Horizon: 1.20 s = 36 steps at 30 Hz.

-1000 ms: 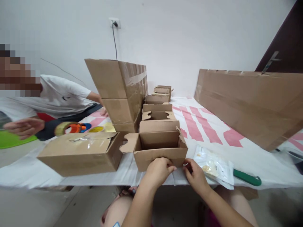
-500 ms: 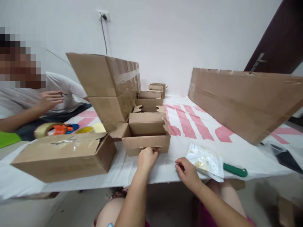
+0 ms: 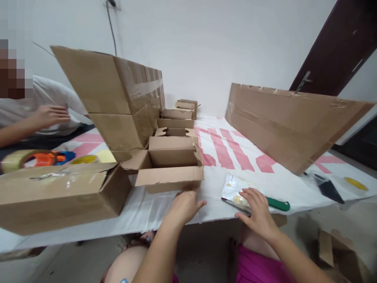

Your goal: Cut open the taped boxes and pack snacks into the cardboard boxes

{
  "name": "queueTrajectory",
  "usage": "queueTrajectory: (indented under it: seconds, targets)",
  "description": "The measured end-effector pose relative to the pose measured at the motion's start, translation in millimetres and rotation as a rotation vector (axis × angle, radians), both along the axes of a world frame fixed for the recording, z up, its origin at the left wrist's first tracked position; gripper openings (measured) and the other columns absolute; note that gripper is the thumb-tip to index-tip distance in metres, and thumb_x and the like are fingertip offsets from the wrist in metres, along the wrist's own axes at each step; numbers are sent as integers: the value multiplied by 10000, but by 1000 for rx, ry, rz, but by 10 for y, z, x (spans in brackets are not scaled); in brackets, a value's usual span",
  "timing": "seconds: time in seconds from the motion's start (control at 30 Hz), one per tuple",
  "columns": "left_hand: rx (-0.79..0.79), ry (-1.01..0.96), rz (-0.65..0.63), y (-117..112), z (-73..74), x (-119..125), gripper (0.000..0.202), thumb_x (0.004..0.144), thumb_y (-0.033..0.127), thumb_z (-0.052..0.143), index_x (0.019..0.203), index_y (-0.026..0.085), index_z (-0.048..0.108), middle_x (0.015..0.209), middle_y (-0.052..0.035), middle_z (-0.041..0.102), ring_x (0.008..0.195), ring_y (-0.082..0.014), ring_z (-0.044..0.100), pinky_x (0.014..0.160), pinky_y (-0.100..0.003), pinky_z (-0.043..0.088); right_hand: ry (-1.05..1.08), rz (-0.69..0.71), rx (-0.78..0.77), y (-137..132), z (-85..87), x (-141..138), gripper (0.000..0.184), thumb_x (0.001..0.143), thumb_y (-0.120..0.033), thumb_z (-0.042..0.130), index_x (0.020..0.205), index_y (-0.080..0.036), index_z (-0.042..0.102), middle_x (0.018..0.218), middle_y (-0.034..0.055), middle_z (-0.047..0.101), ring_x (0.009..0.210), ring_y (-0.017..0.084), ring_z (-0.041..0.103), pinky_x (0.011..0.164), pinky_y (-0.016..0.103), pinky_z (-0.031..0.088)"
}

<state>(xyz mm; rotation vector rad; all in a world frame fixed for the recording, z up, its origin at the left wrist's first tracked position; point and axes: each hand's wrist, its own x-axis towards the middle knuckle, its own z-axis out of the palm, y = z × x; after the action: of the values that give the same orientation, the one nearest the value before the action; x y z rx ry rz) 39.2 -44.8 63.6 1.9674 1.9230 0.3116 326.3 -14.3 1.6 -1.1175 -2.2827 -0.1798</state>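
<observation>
Holding right hand (image 3: 260,215), grip spread, over right end of flat white plastic packet (image 3: 233,188); resting left hand (image 3: 185,205) near front of open brown cardboard box (image 3: 169,175), grip unclear.

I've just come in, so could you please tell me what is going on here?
The person's left hand is at the near side of an open cardboard box; the right hand is open over a white packet. Whether either touches is unclear. A green handle shows beside the packet. A taped box lies to the left, and a co-worker's hand is raised beyond it.
</observation>
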Motion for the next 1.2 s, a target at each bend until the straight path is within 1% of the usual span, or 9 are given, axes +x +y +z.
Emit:
queueTrajectory:
  seconds: [0.17,0.4,0.63,0.73,0.83,0.9,0.97,1.07,1.2]
  targets:
    - [44,30,-58,31,-80,109,418,794,359,659,1154,150,619,1216,-167,638,1188,-327,547,983,-392,426,-173,-187,-58,113,-97,476,770,674,-441,725,1363,-244,446,1410,127,475,1311,381,381,1013,538,338]
    - [45,35,-64,64,-131,179,450,790,359,657,1187,155,597,1211,-171,631,1188,-341,530,976,-420,422,-65,-121,-177,167,-106,649,566,824,-355,557,1361,-198,472,1424,135,468,1277,286,472,1037,451,417]
    - [121,-128,-46,115,-191,346,709,817,305,621,1444,187,312,1510,-140,342,1365,-294,369,1078,-394,339,269,-108,-223,340,138,583,349,881,-335,444,1129,-229,665,1194,85,657,1138,246,592,1011,437,463]
    - [182,-285,-40,160,-250,414,828,783,301,667,1478,193,228,1572,-130,188,1419,-289,268,1119,-385,292,412,-69,-338,369,291,434,338,868,-408,488,1056,-215,691,1094,79,696,978,238,654,862,388,553]
    - [218,-514,-38,231,-308,443,799,787,329,664,1458,187,253,1487,-139,385,1342,-254,412,1076,-346,358,508,-35,-505,349,441,248,388,865,-489,509,1044,-192,684,937,63,714,722,190,660,639,319,581]
    - [190,-609,24,291,-341,445,651,806,349,641,1378,188,376,1309,-120,580,1188,-243,562,987,-341,438,562,-34,-556,347,526,146,427,850,-525,533,1089,-192,651,823,37,696,607,161,624,564,300,562]
    - [177,-630,104,356,-370,448,507,798,337,651,1256,191,491,1170,-89,659,1091,-238,615,936,-338,468,641,-38,-552,377,575,74,488,815,-547,578,1155,-197,592,766,17,668,569,152,606,540,299,548]
    - [176,-738,236,453,-414,469,439,783,304,678,1185,187,543,1179,-85,652,1048,-224,642,910,-313,492,759,22,-559,466,546,6,568,759,-569,626,1192,-217,518,842,34,677,696,186,652,613,329,562]
    - [126,-920,337,564,-462,511,423,863,280,591,1252,139,502,1229,-143,624,833,-181,716,708,-254,569,811,152,-706,564,365,-70,574,746,-511,662,1205,-229,463,1132,111,661,991,238,651,776,383,556]
